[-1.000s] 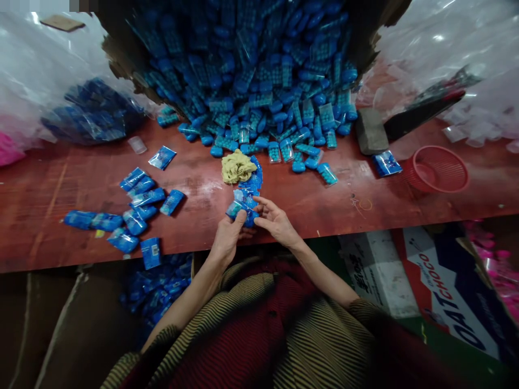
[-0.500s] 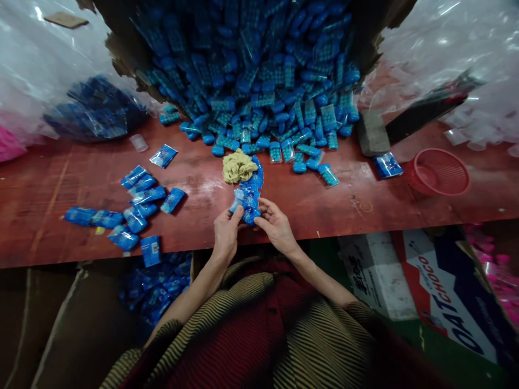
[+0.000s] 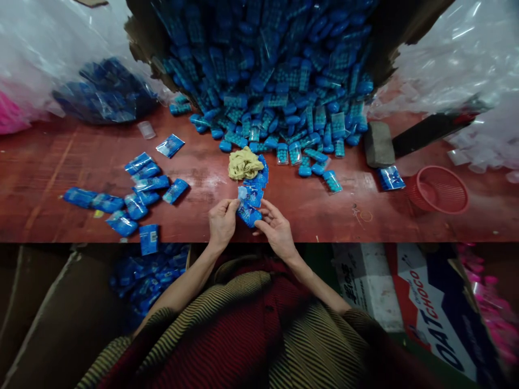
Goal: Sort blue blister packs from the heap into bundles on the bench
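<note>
Fingers of the left hand (image 3: pixel 221 220) and right hand (image 3: pixel 277 231) both pinch one blue packet (image 3: pixel 248 214) at the centre of the frame, at the worktop (image 3: pixel 308 210) edge; best held by its edges, flat. Beyond lies a packet row (image 3: pixel 254 183) and one yellow cloth (image 3: pixel 244 163). About a dozen packets (image 3: pixel 133 197) lie left, one red basket (image 3: pixel 438 189) right, a pile (image 3: pixel 275 75) past counting at the top.

Worn reddish wooden tabletop (image 3: pixel 60 162), scuffed and streaky, with pale rubbed patches. Blue packets (image 3: pixel 247 208) in glossy, crinkly plastic film catching the light. Heap of blue plastic pieces (image 3: pixel 279 81), smooth and a bit shiny. Crumpled yellow cloth rag (image 3: pixel 244 163), matt and soft-looking. Red plastic mesh basket (image 3: pixel 440 189). Clear, shiny plastic sheeting (image 3: pixel 454 54). Torn brown cardboard (image 3: pixel 141 38), matt. Ribbed striped knit sleeves (image 3: pixel 259 329).
</note>
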Motion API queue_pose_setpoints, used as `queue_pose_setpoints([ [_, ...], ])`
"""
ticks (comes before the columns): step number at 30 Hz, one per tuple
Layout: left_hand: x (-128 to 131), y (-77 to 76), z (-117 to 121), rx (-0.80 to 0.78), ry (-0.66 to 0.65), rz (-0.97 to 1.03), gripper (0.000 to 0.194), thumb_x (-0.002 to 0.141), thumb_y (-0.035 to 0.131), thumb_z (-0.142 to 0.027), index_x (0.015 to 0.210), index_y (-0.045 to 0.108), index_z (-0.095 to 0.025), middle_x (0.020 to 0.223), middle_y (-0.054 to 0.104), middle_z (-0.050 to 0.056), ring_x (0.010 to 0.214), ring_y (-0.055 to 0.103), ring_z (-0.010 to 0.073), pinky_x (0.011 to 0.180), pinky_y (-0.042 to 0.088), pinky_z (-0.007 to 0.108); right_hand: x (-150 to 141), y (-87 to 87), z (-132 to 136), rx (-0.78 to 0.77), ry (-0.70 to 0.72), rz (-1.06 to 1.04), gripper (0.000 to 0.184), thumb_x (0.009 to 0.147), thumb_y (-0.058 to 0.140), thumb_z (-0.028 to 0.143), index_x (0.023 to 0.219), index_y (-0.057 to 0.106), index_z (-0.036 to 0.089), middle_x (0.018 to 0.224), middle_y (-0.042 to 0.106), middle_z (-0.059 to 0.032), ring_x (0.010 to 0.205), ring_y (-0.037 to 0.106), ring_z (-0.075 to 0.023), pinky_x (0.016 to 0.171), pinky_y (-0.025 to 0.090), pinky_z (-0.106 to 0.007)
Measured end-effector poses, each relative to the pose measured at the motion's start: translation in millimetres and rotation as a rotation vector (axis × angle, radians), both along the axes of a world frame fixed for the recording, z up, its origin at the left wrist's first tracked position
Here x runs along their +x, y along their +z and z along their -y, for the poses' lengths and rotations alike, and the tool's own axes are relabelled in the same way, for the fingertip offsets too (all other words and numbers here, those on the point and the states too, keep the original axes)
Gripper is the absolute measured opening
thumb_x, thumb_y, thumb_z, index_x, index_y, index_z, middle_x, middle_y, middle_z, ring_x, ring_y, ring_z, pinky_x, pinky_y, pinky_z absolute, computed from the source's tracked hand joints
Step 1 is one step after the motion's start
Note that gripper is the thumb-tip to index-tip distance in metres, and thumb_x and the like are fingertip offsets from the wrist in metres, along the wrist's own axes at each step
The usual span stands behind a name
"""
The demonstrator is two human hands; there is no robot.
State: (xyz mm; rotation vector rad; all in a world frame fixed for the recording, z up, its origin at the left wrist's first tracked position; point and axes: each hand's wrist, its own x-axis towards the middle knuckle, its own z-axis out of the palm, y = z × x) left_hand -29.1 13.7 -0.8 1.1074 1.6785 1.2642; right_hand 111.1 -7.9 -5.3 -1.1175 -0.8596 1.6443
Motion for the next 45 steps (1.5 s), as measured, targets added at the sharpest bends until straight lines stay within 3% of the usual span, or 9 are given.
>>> queue_pose_setpoints([
  [3,1,4.6,0,-0.014,0.009,0.086,0.017,0.073,0.064,-0.031,0.063,0.063,-0.017,0.059,0.056,-0.002,0.058,0.048,0.0102,0.059,0.04,0.022,0,1.5,-1,-0.012,0.008,-0.01,0.06,0.068,0.068,0.025,0.126,0.05,0.028,0.099,0.056,-0.0012,0.08,0.057,-0.012,0.052,0.056,-0.018],
  [7,5,8.2,0,-0.205,-0.045,0.587,0.033,0.064,0.072,-0.039,0.083,0.062,-0.016,0.071,0.063,0.0,0.06,0.057,0.0108,0.061,0.048,0.025,1,1.3,-3,-0.02,-0.022,-0.041,0.057,0.067,0.069,0.025,0.12,0.049,0.026,0.095,0.055,-0.001,0.079,0.058,-0.0121,0.051,0.057,-0.02],
  [9,6,9.9,1,-0.297,-0.102,0.704,0.037,0.06,0.075,-0.041,0.081,0.06,-0.014,0.067,0.064,0.0,0.057,0.059,0.0113,0.057,0.049,0.025,1,0.6,-3,-0.008,-0.049,-0.026,0.054,0.068,0.068,0.025,0.119,0.049,0.026,0.094,0.055,-0.0007,0.081,0.058,-0.0123,0.052,0.056,-0.019],
  [16,0,8.3,1,-0.379,-0.119,0.537,0.037,0.055,0.077,-0.041,0.071,0.058,-0.014,0.058,0.062,0.0,0.049,0.056,0.0118,0.046,0.047,0.023,8,-1.4,-7,0.003,0.084,0.013,0.063,0.067,0.068,0.024,0.125,0.046,0.028,0.093,0.048,0.0002,0.074,0.055,-0.0107,0.048,0.055,-0.02],
  [22,-1,-6.2,2,-0.096,-0.105,0.183,0.026,0.07,0.066,-0.041,0.073,0.064,-0.015,0.066,0.063,-0.001,0.061,0.055,0.0115,0.061,0.046,0.024,9,1.2,-10,-0.017,0.101,0.013,0.07,0.068,0.068,0.026,0.132,0.041,0.032,0.095,0.05,-0.0004,0.078,0.056,-0.0125,0.048,0.056,-0.021],
  [25,-1,-9.3,2,-0.066,-0.114,0.123,0.024,0.073,0.063,-0.039,0.07,0.064,-0.015,0.064,0.061,-0.002,0.061,0.053,0.011,0.061,0.043,0.023,7,0.5,-7,-0.015,0.09,-0.003,0.072,0.069,0.068,0.026,0.134,0.039,0.033,0.094,0.051,-0.0005,0.079,0.056,-0.0132,0.049,0.056,-0.021],
  [34,-1,-1.9,1,-0.332,-0.107,0.59,0.037,0.058,0.074,-0.045,0.062,0.052,-0.015,0.051,0.055,-0.003,0.045,0.049,0.0079,0.05,0.045,0.022,6,-2.8,-5,0.006,0.071,0.014,0.072,0.07,0.067,0.025,0.136,0.038,0.033,0.094,0.049,-0.0002,0.078,0.056,-0.0119,0.05,0.057,-0.021],
  [40,0,2.0,6,-0.424,-0.185,0.601,0.041,0.062,0.073,-0.048,0.075,0.053,-0.015,0.053,0.059,-0.002,0.044,0.054,0.0101,0.042,0.046,0.021,10,-2.4,-8,0.03,0.086,0.064,0.073,0.069,0.068,0.024,0.136,0.039,0.034,0.094,0.051,0.0002,0.072,0.055,-0.0101,0.047,0.053,-0.018],
  [45,4,5.3,5,-0.552,-0.19,0.798,0.028,0.066,0.075,-0.033,0.079,0.06,-0.013,0.063,0.065,0.001,0.05,0.058,0.0108,0.045,0.05,0.022,9,-2.1,-5,0.074,0.089,0.092,0.069,0.07,0.068,0.021,0.133,0.043,0.034,0.092,0.056,0.0018,0.069,0.055,-0.0085,0.051,0.05,-0.017],
])
